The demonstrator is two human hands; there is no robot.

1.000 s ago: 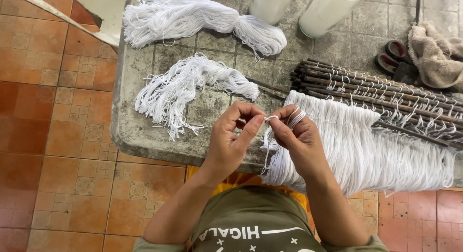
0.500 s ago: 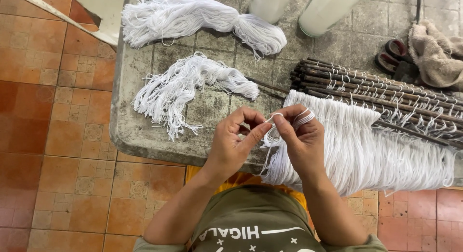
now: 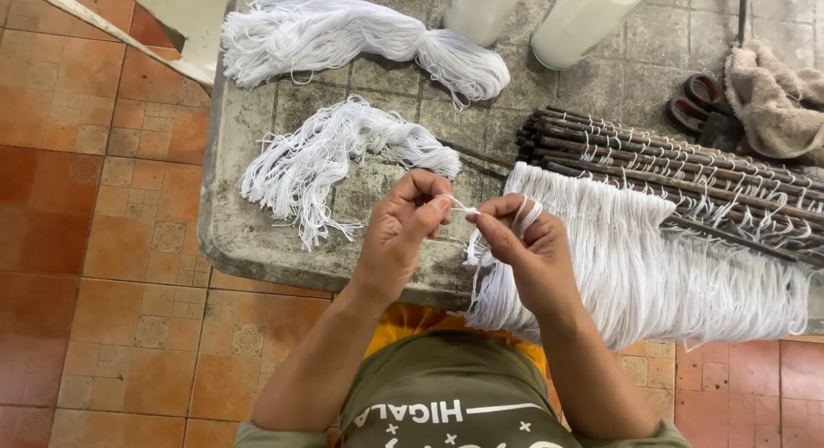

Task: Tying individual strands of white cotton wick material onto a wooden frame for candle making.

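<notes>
Two hands, left hand (image 3: pixel 396 233) and right hand (image 3: pixel 525 246), are pinched closed on one white string (image 3: pixel 459 207) above the grey stone table (image 3: pixel 257 233), white cylindrical containers (image 3: pixel 575 23) behind.

One view only, from a camera on the person's head, looking almost straight down and close over the hands (image 3: pixel 468 233). The table (image 3: pixel 257 242) edge runs across the middle, with tiled floor (image 3: pixel 94 242) left and below. The person's chest fills the bottom edge. The table's far side is cut off at the top, so its depth can't be judged.
</notes>
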